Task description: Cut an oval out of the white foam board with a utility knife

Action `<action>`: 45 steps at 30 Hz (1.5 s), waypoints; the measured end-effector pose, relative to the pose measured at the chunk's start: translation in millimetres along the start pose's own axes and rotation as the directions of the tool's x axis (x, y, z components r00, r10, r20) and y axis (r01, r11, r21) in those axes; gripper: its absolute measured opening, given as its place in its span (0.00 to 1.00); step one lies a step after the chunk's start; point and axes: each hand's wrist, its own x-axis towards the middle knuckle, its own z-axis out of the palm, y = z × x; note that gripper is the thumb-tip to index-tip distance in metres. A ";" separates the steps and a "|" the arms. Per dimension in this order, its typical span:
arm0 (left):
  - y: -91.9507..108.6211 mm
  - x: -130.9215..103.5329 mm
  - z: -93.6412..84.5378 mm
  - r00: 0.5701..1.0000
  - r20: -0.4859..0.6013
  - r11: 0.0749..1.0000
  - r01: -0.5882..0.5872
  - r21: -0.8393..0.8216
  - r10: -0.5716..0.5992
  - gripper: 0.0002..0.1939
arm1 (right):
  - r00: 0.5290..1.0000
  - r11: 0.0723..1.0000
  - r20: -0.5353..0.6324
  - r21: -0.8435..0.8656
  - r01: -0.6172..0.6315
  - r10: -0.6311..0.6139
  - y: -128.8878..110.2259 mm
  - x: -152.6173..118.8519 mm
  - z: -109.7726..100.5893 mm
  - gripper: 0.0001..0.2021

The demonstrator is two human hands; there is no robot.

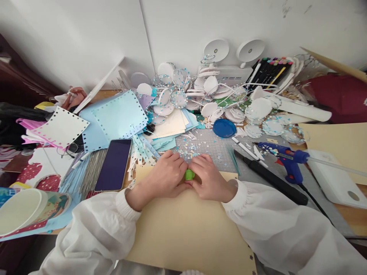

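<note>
Head view: I judge the punching partly done, with star-shaped holes (pixel 251 257) by the near right corner of the cream sheet (pixel 183 233) and its visible far border plain. The left hand (pixel 169 174) and right hand (pixel 210 177), fingers narrowly curled, grip the green punch (pixel 189 175) at that border, inward from the counter's (pixel 357 219) near edge.
</note>
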 end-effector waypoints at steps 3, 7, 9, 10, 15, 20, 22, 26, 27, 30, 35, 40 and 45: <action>-1.7 0.1 2.6 1.000 -0.012 1.000 -0.007 -0.012 0.007 0.19 | 1.000 1.000 -0.016 0.020 0.015 -0.015 1.8 1.1 1.2 0.11; -2.5 -1.0 4.8 0.996 0.003 0.996 0.084 -0.028 -0.084 0.20 | 1.000 0.999 0.013 0.038 0.008 -0.009 5.7 4.2 0.1 0.09; -3.0 -2.2 5.6 0.992 0.012 0.992 0.127 -0.027 -0.126 0.23 | 0.999 0.998 0.032 0.057 -0.001 -0.001 7.6 4.8 -2.0 0.08; -3.3 -2.9 5.9 0.990 0.012 0.990 0.139 -0.023 -0.139 0.25 | 0.999 0.998 0.038 0.070 -0.005 0.002 8.6 4.7 -3.5 0.07; -5.2 -6.1 6.2 0.990 -0.041 0.991 0.131 -0.029 -0.132 0.32 | 0.999 0.993 0.051 0.113 -0.019 0.014 13.9 1.2 -11.3 0.09; -5.4 -6.8 4.4 0.990 -0.109 0.996 0.090 -0.014 -0.091 0.31 | 0.996 0.994 0.093 0.104 -0.022 0.013 15.2 -0.2 -14.2 0.10; -5.1 -6.6 3.0 0.989 -0.131 0.997 0.072 -0.002 -0.071 0.30 | 0.995 0.995 0.095 0.095 -0.026 0.017 14.4 0.1 -14.5 0.09; -4.4 -6.7 -0.1 0.988 -0.144 0.998 0.053 0.017 -0.050 0.28 | 0.995 0.996 0.101 0.087 -0.034 0.025 15.3 -0.5 -15.6 0.10; -4.2 -6.9 -0.6 0.989 -0.140 0.998 0.053 0.019 -0.049 0.29 | 0.994 0.995 0.107 0.089 -0.033 0.023 16.3 -1.1 -15.9 0.10; -4.5 -8.1 -1.3 0.991 -0.126 0.999 0.045 0.025 -0.041 0.29 | 0.992 0.993 0.123 0.115 -0.027 0.013 19.4 -2.4 -16.6 0.11; -4.1 -6.7 -3.2 0.991 -0.127 0.999 0.035 0.037 -0.030 0.29 | 0.996 0.993 0.091 0.118 -0.006 -0.005 17.6 -1.4 -16.9 0.08; 3.8 4.4 -6.1 0.992 -0.060 0.994 0.108 0.004 -0.108 0.28 | 0.997 0.997 0.070 0.074 0.011 -0.016 13.9 -0.1 -14.8 0.06; 9.0 9.7 -1.4 0.997 -0.010 0.997 0.075 -0.022 -0.075 0.24 | 0.997 0.999 0.073 0.033 0.017 -0.019 13.6 -0.1 -11.9 0.08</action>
